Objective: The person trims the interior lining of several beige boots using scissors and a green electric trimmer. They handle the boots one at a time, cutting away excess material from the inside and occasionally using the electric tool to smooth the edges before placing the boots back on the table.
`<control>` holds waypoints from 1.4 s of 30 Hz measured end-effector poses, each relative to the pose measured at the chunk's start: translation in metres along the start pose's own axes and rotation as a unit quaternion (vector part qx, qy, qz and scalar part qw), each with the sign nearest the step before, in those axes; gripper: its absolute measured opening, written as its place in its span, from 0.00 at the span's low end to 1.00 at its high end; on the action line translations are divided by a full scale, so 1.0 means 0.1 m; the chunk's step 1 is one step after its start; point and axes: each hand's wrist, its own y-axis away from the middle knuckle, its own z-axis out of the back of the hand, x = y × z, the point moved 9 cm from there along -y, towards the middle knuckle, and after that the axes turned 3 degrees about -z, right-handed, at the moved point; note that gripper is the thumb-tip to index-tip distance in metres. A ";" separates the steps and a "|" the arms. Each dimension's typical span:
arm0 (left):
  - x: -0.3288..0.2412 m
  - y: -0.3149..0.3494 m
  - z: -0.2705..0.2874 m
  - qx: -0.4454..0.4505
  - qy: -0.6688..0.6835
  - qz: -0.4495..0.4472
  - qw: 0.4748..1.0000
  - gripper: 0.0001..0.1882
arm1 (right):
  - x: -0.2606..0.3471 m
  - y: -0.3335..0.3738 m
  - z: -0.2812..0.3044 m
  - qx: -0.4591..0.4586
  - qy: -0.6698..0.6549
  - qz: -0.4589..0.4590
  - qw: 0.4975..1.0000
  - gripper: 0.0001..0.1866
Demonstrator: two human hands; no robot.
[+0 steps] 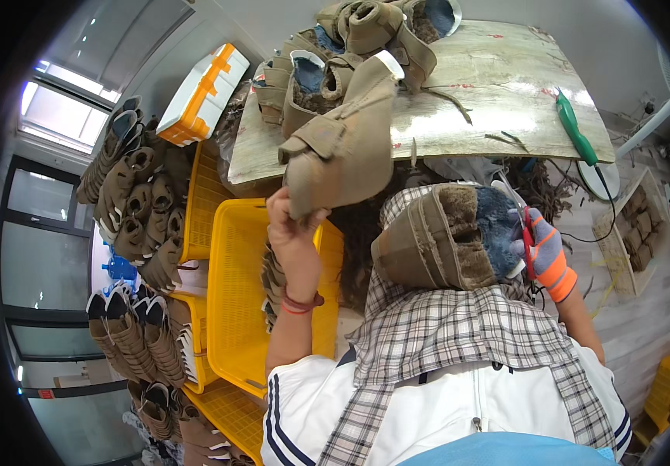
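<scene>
My bare left hand (296, 233) grips a brown boot upper (350, 151) by its lower edge and holds it up in front of the table. A second brown upper with a furry inside and blue lining, the lap upper (420, 241), lies across my checked apron (459, 326). My right hand (548, 252), in a grey and orange glove, is closed around red-handled scissors (527, 241) at the blue end of the lap upper. The scissor blades are partly hidden against it.
More uppers (374, 27) are piled on the table (498, 70). A green corded tool (576, 132) lies at its right. Yellow baskets (234, 287) stand at my left beside stacked uppers (137, 334). A crate (630, 256) of brown pieces sits at right.
</scene>
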 end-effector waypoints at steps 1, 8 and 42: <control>0.08 -0.06 -0.03 0.005 0.073 0.046 0.996 0.17 | 0.20 -0.04 0.02 0.028 0.040 -0.030 0.998 0.22; 0.73 -0.11 0.07 0.030 0.301 0.270 0.914 0.14 | 0.83 -0.31 0.08 0.048 0.168 0.081 0.981 0.16; 1.08 0.88 -0.04 -0.049 0.547 0.414 0.726 0.14 | 1.64 -0.83 -1.52 0.156 0.529 0.349 0.758 0.10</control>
